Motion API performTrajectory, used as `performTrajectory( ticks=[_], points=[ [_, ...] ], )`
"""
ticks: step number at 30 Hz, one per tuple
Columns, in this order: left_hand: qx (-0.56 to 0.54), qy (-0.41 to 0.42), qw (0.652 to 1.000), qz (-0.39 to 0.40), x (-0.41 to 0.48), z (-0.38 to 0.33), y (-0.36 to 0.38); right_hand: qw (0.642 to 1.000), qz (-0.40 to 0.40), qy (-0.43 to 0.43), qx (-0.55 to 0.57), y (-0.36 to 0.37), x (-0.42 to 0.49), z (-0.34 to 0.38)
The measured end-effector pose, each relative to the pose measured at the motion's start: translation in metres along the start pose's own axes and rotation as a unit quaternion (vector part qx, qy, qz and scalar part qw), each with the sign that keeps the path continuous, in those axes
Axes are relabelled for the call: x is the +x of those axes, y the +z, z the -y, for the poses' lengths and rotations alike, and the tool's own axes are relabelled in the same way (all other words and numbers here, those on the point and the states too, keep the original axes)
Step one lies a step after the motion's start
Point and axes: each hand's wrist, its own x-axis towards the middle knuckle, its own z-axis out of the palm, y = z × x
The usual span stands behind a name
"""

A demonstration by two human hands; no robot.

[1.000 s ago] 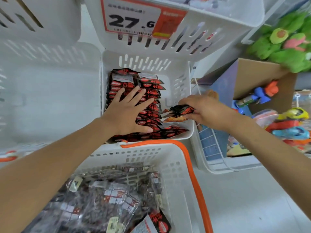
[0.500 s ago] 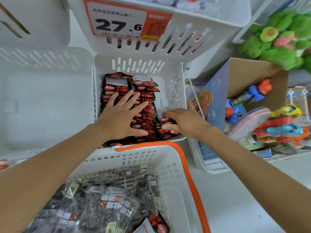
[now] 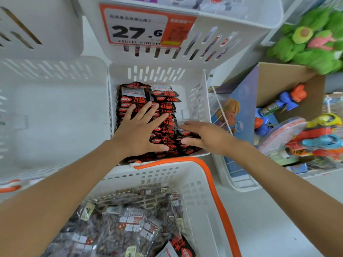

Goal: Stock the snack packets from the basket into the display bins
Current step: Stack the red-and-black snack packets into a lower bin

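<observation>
A white display bin [image 3: 201, 101] holds a stack of red-and-black snack packets [image 3: 163, 98]. My left hand [image 3: 143, 130] lies flat on the stack with its fingers spread. My right hand [image 3: 202, 136] presses with straight fingers on the packets at the bin's front right. Below, a white basket with an orange rim [image 3: 209, 184] holds clear bags of dark snacks [image 3: 128, 227] and one red-and-black packet [image 3: 181, 248].
Another white bin with a 27.6 price tag [image 3: 138, 27] hangs above. An empty white bin [image 3: 55, 112] sits to the left. A wire rack and a cardboard box of toys [image 3: 289, 115] stand to the right, with a green plush [image 3: 311, 39] above.
My right hand carried a packet into the bin, laid it on the front right of the stack and now presses flat on it. My left hand stayed on the stack.
</observation>
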Motion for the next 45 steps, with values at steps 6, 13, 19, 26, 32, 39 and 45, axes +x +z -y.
performTrajectory(
  ticks=[6,13,19,26,32,39,45],
  points=[
    [-0.005,-0.005,1.0,0.023,0.0,-0.001,-0.006,0.995,0.045,0.039,0.086,-0.005,0.002,0.01],
    [-0.012,-0.005,1.0,0.013,0.0,-0.001,-0.004,0.976,-0.158,-0.064,-0.134,-0.005,-0.029,0.021],
    [-0.011,-0.005,1.0,0.003,0.0,0.0,-0.003,0.952,-0.222,-0.149,-0.149,-0.007,-0.019,0.018],
    [-0.011,-0.007,1.0,-0.005,0.0,0.0,-0.002,0.982,-0.132,-0.068,-0.12,-0.012,-0.013,0.029],
    [-0.018,-0.005,1.0,-0.009,-0.001,0.0,0.0,0.982,-0.179,-0.038,0.035,-0.004,-0.022,0.013],
    [-0.016,-0.004,1.0,-0.01,-0.001,0.0,0.0,0.987,-0.139,0.047,0.068,0.004,-0.011,0.017],
    [-0.022,-0.002,1.0,0.0,-0.001,-0.001,-0.002,0.995,0.001,0.085,0.05,0.004,0.008,0.012]
  ],
)
